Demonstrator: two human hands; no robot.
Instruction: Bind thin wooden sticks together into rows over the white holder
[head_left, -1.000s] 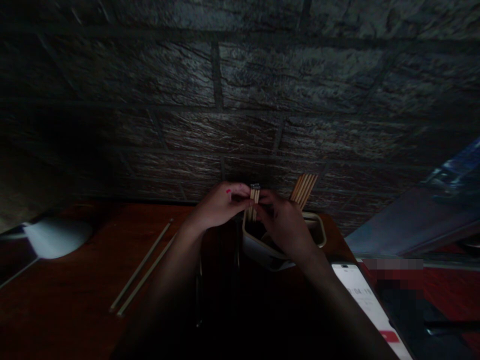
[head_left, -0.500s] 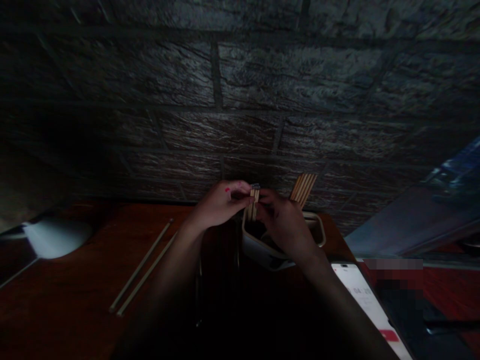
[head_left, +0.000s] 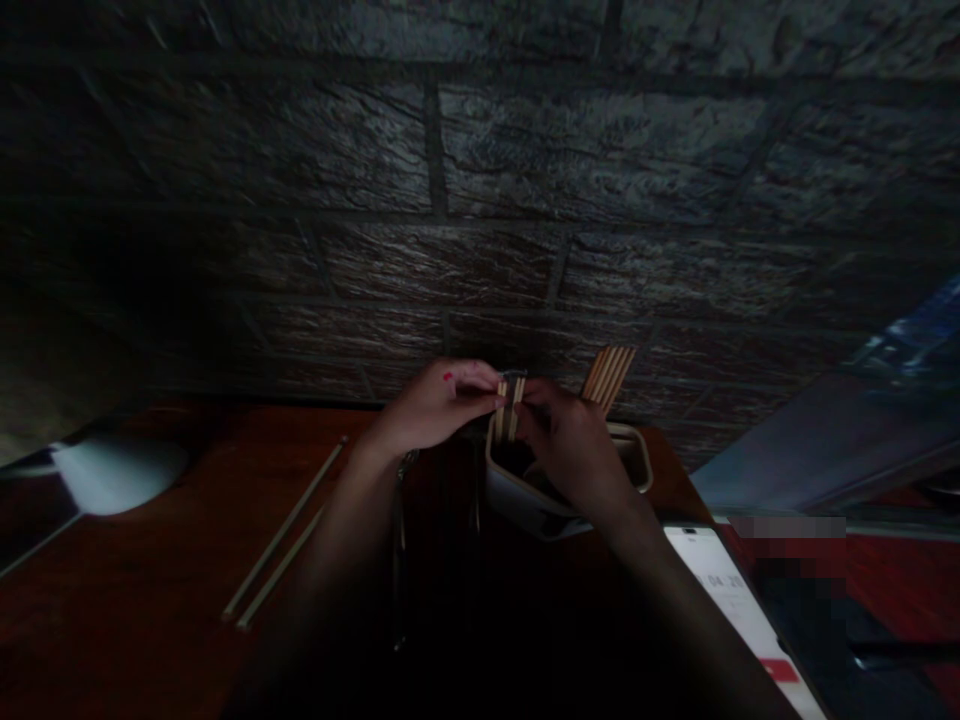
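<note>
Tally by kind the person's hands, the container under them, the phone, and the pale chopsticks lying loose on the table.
Left hand and right hand: 2
Container: 1
Phone: 1
Pale loose chopsticks: 2
Total: 6

lower ends of held sticks (head_left: 502, 424) lost in the dark tub (head_left: 521, 492), insides too dim to tell. r hand (head_left: 571, 440) hides pt of tub rim. l forearm (head_left: 364, 495) covers upper pt of 1 table stick (head_left: 281, 569). phone (head_left: 754, 618) cut by btm edge, r forearm (head_left: 664, 575) over its l side, small txt unreadable. thin metal item (head_left: 400, 585) mostly in shadow.
</note>
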